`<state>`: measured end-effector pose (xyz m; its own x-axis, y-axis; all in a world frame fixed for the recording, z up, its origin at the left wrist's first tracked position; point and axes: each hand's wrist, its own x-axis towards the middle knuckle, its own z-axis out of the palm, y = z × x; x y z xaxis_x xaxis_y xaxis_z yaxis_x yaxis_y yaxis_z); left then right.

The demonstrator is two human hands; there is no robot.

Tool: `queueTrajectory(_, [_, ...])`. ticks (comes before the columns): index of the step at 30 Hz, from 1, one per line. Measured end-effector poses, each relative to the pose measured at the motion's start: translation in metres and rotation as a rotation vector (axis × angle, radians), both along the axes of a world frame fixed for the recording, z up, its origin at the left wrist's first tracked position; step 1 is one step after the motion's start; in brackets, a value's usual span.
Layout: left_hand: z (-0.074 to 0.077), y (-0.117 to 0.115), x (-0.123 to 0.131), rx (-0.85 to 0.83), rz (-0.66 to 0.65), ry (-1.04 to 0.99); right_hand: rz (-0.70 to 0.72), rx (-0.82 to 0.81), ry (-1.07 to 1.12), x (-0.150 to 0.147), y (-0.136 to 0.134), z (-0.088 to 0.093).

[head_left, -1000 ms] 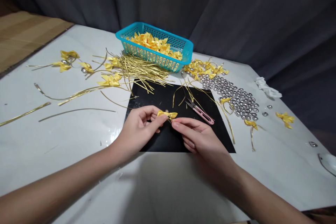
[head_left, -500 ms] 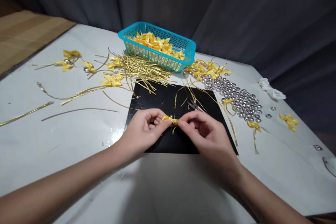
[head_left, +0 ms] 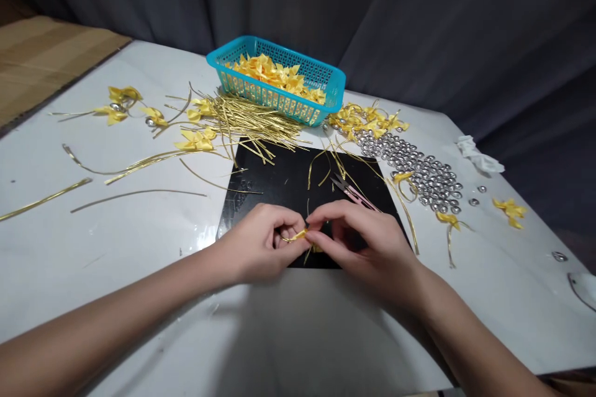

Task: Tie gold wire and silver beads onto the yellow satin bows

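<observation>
Over blk mat, L hand & R hand, both pinching yellow ribbon; pink snips nr R

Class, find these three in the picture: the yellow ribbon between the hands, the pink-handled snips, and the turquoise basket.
Yellow ribbon [head_left: 300, 235]: head view, its exposed strip.
Pink-handled snips [head_left: 355, 195]: head view, the handle.
Turquoise basket [head_left: 274, 97]: head view, the front wall.

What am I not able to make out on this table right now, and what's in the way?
All in the head view:
1. Yellow ribbon piece: mostly hidden by the fingers of the left hand and right hand, so its full shape is unclear.
2. Pink snips: part of the handle is behind the right hand.
3. White object: cut off by the right edge.
4. Silver pieces: too small for detail.
</observation>
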<state>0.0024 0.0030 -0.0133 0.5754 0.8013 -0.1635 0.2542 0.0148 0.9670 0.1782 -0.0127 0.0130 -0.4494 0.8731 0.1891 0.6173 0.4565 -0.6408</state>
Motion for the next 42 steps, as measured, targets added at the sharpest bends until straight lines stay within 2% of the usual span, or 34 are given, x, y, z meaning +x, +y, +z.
queueTrajectory(3, [0.000,0.000,-0.001,0.011,-0.033,0.002,-0.067,-0.182,0.132,-0.004,0.001,0.000])
queueTrajectory(8, [0.002,0.000,0.000,0.057,-0.121,0.051,-0.257,-0.513,0.373,-0.006,0.007,0.000])
queueTrajectory(12, [0.003,0.000,0.000,-0.034,-0.086,0.015,-0.282,-0.622,0.357,-0.001,0.013,0.005])
queueTrajectory(17, [0.006,0.002,0.000,-0.158,0.061,-0.057,-0.123,-0.636,0.170,0.007,0.012,0.015])
queueTrajectory(20, [0.005,0.003,0.000,-0.138,0.111,-0.059,-0.139,-0.653,0.126,0.008,0.011,0.017])
queueTrajectory(29, [0.004,0.002,0.000,-0.137,0.106,-0.067,-0.133,-0.580,0.115,0.008,0.008,0.013])
queueTrajectory(34, [0.003,0.003,-0.001,-0.144,0.112,-0.065,-0.064,-0.415,0.007,0.014,0.009,0.016])
queueTrajectory(39, [0.004,0.004,0.000,-0.183,0.169,-0.078,-0.179,-0.394,0.163,0.017,0.011,0.020])
queueTrajectory(42, [0.007,0.006,0.001,-0.202,0.173,-0.097,-0.171,-0.380,0.178,0.012,0.010,0.016])
